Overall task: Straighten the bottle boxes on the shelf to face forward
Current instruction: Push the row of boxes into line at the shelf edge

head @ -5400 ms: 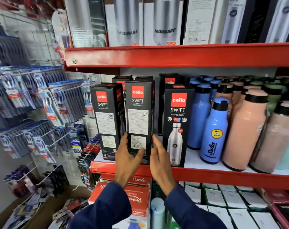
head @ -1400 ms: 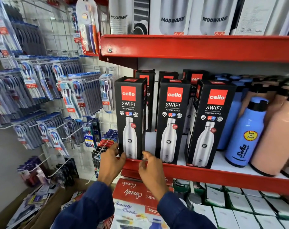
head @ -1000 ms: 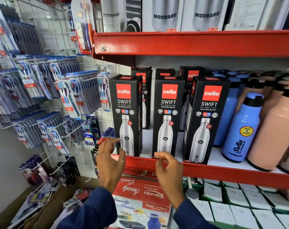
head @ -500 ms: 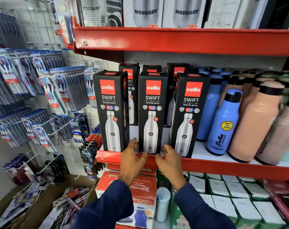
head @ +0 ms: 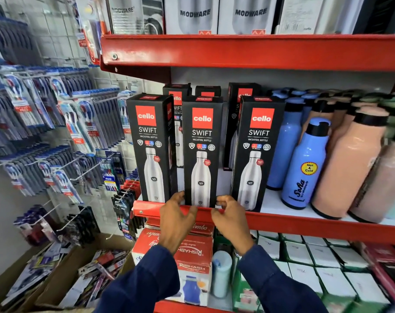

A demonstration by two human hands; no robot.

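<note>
Three black Cello Swift bottle boxes stand upright in a front row on the red shelf [head: 304, 224], all showing their printed fronts: the left box [head: 150, 150], the middle box [head: 202, 152] and the right box [head: 257, 152]. More black boxes [head: 241, 93] stand behind them, partly hidden. My left hand [head: 176, 220] holds the bottom left edge of the middle box, fingers tucked into the gap beside it. On the box's bottom right corner my right hand [head: 230, 220] pinches with curled fingers.
Blue bottles [head: 304, 163] and peach bottles [head: 347, 163] crowd the shelf right of the boxes. Modware boxes [head: 194, 14] fill the upper shelf. Toothbrush packs [head: 56, 123] hang on pegs at the left. Red Rishabh boxes [head: 192, 254] and white boxes lie below.
Since 5.4 s ago the left and middle boxes turned from their label sides to their fronts. In the last second both hands went from the left box to the middle box's base.
</note>
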